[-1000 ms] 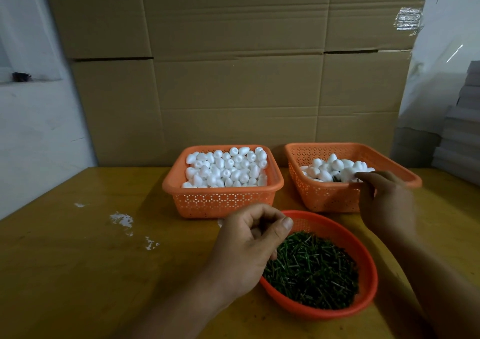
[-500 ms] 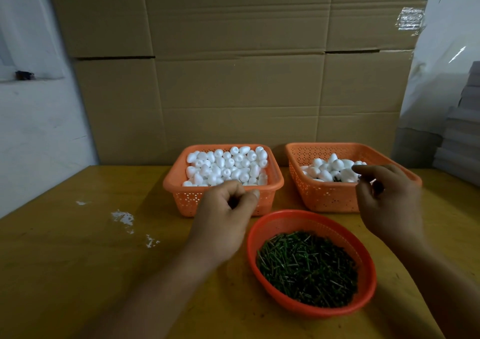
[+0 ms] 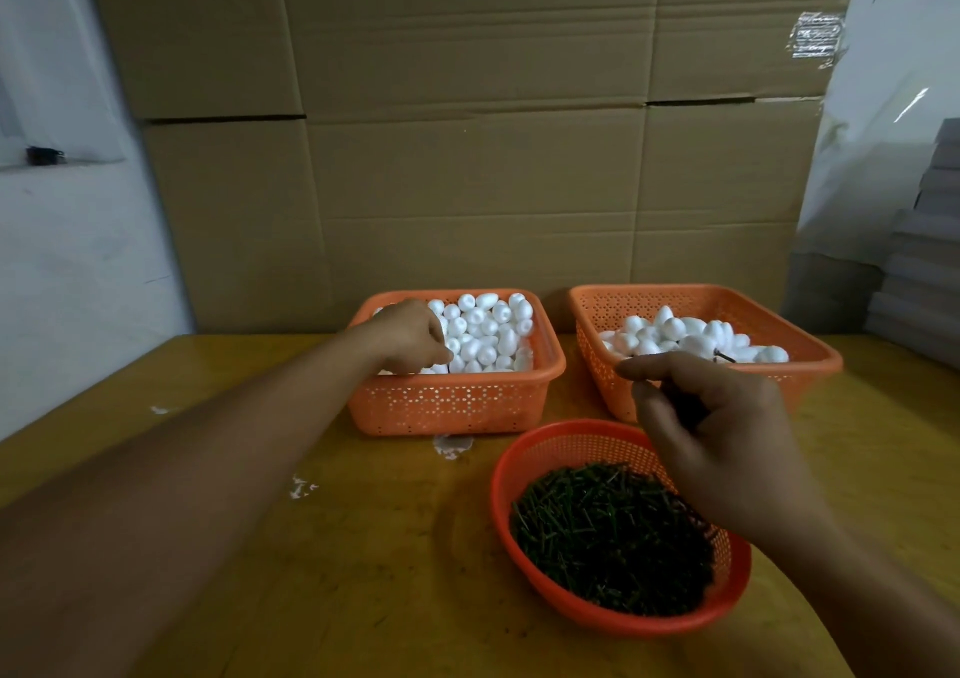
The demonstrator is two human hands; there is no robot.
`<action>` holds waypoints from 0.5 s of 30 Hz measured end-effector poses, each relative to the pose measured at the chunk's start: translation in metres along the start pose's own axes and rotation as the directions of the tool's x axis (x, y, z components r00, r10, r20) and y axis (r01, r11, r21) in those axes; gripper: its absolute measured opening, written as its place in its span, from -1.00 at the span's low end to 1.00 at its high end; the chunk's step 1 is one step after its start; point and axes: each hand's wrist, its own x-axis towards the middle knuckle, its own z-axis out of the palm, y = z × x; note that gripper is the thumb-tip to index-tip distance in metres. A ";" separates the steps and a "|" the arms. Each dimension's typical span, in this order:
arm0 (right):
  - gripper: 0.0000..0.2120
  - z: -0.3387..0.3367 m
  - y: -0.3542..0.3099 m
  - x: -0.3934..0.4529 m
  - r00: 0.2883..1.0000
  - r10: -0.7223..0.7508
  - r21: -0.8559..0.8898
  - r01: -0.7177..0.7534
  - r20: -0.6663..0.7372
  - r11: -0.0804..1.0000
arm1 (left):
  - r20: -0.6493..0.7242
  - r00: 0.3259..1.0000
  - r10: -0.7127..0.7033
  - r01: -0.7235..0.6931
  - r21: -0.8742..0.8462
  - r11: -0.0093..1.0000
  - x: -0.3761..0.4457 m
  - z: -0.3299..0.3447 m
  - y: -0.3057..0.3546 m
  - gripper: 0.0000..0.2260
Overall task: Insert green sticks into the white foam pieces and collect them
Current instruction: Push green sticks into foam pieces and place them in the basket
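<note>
Left hand (image 3: 410, 337) moved into left basket (image 3: 452, 402) foam.

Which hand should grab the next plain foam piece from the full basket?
Left. The left hand is already down among the foam pieces in the left basket; the right hand holds sticks.

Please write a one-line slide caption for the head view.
Left hand reaches into the orange basket of white foam pieces; right hand hovers above the red bowl of green sticks.
</note>
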 end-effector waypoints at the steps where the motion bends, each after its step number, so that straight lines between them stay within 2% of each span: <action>1: -0.81 0.001 -0.002 -0.001 1.000 -0.013 0.000 0.013 0.015 1.000 | 0.052 0.999 -0.009 0.005 0.072 0.997 0.004 0.000 0.001 -0.80; 3: -0.80 0.001 -0.007 -0.002 0.999 -0.034 -0.004 0.034 0.041 0.999 | 0.123 0.991 -0.043 0.010 0.251 0.968 0.008 0.000 0.006 -0.73; 5: -0.80 0.002 -0.011 -0.004 0.997 -0.049 0.005 0.048 0.059 0.999 | 0.164 0.982 -0.091 0.029 0.350 0.936 0.011 0.002 0.008 -0.61; 8: -0.78 0.004 -0.017 -0.005 0.993 -0.078 0.024 0.077 0.083 0.997 | 0.228 0.965 -0.133 0.043 0.362 0.931 0.015 0.002 0.011 -0.52; 15: -0.80 0.008 -0.019 -0.007 0.993 -0.061 0.012 0.060 0.104 0.998 | 0.287 0.947 -0.143 0.020 0.392 0.920 0.019 0.005 0.011 -0.62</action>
